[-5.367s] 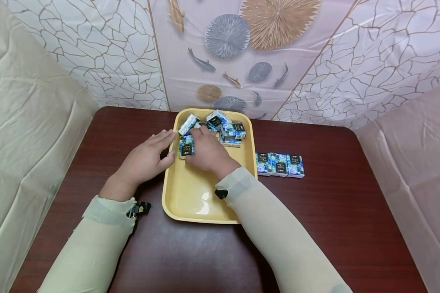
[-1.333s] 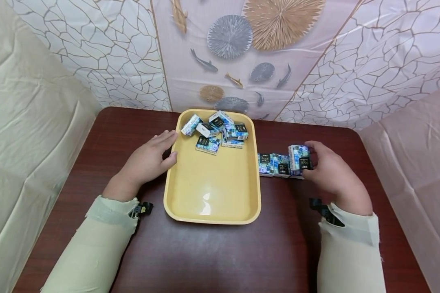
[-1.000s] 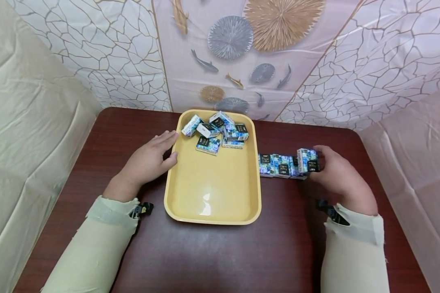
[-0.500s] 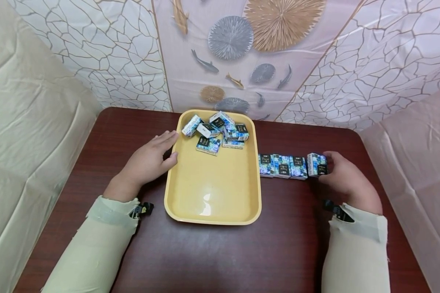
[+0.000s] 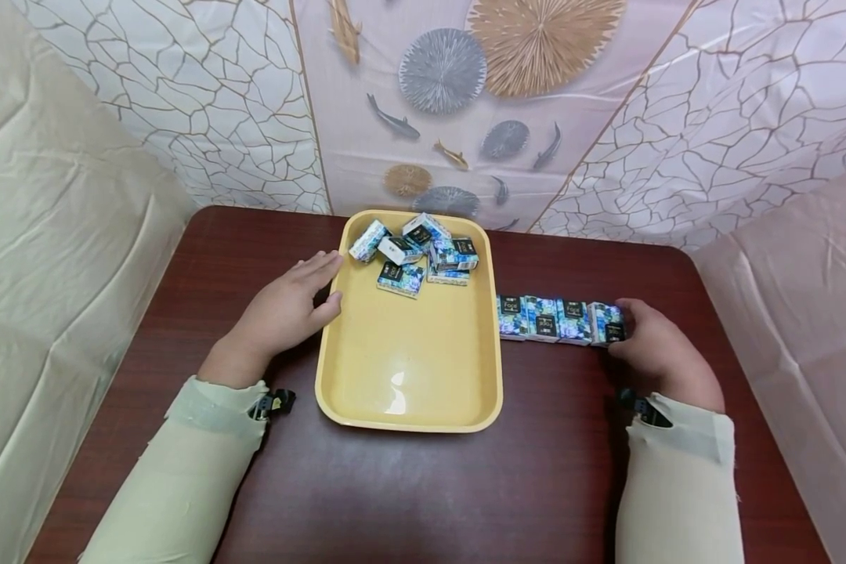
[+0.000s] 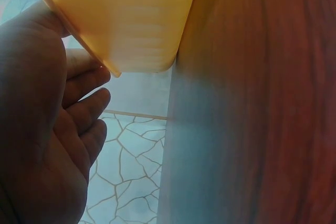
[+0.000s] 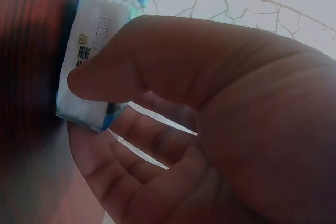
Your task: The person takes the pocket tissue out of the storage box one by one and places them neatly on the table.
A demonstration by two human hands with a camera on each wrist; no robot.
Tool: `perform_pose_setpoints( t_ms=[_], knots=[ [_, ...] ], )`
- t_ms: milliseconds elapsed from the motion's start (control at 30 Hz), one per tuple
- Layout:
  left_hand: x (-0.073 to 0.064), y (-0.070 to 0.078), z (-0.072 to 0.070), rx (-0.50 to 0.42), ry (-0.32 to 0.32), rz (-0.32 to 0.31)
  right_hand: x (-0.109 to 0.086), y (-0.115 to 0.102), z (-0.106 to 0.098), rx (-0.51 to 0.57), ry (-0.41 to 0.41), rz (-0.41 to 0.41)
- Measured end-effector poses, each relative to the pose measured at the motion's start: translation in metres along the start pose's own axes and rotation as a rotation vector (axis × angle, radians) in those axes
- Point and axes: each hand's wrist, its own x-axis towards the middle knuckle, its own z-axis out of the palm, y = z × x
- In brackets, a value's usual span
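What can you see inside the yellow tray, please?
Six packs show at the far end of the tray. One pack rests partly on another, covering some of it; anything beneath the packs cannot be seen.

Blue-floral tissue packs [image 5: 541,319] with black labels, yellow tray [image 5: 409,352], grained red-brown counter [image 5: 395,501]
The packs' sides are white; beyond the counter's far edge, brown crackle lines cross the white wall covering [image 5: 211,117]; gold and grey discs [image 5: 442,70] and fish [image 5: 392,117] mark its pinkish panel [image 5: 366,172]; sleeves [image 5: 176,478] are pale cream-green.
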Motion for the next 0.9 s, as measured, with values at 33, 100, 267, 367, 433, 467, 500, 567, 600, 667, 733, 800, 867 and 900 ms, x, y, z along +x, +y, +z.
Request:
perform_pose_setpoints(
  t_ms=[33, 100, 267, 367, 433, 467, 500, 567, 600, 667, 733, 800, 867, 900],
  knots=[
    [0.0004, 0.0003, 0.0004, -0.002, -0.002, 0.001, 0.0001, 0.0004, 0.0004, -0.002, -0.002, -0.002],
    [0.0007, 0.0011, 0.0013, -0.004, -0.005, 0.002, 0.0004, 0.0009, 0.0014, -0.004, 0.0, -0.003],
    [-0.0007, 0.0023, 0.0018, -0.009, -0.011, -0.017, 0.0034, -0.0003, 0.0049, -0.002, 0.006, -0.009],
    [-0.0012, 0.0026, -0.0002, -0.01, -0.002, -0.02, 0.0054, -0.0017, 0.007, -0.007, 0.01, -0.009],
    [-0.0012, 0.0024, -0.0014, -0.007, 0.002, -0.016, 0.006, -0.0022, 0.008, -0.006, 0.01, -0.006],
    [-0.0013, 0.0021, -0.0017, -0.004, 0.004, -0.014, 0.0064, -0.0024, 0.0085, -0.007, 0.009, -0.004],
    [-0.0015, 0.0019, -0.002, -0.002, 0.006, -0.012, 0.0064, -0.0026, 0.0088, -0.007, 0.007, -0.003],
    [-0.0013, 0.0014, -0.0019, 0.003, 0.005, -0.007, 0.0064, -0.0024, 0.0091, -0.008, 0.001, -0.003],
    [-0.001, 0.0011, -0.0016, 0.003, 0.004, -0.005, 0.0063, -0.0024, 0.0092, -0.006, -0.001, 0.001],
    [-0.0007, 0.0005, -0.0009, 0.003, 0.004, -0.003, 0.0062, -0.002, 0.009, -0.011, -0.003, 0.0],
    [-0.0005, 0.0, -0.0002, 0.003, 0.004, -0.006, 0.0061, -0.0024, 0.0089, -0.01, -0.005, 0.002],
    [-0.0004, 0.0, 0.0001, 0.001, 0.005, -0.009, 0.0062, -0.0025, 0.0086, -0.011, -0.004, 0.0],
    [-0.0003, -0.0001, 0.0003, -0.001, 0.007, -0.012, 0.0066, -0.0027, 0.0085, -0.013, -0.003, 0.001],
    [-0.0003, -0.0002, 0.0004, 0.0, 0.007, -0.013, 0.0068, -0.0029, 0.0084, -0.015, -0.003, 0.003]
  ],
)
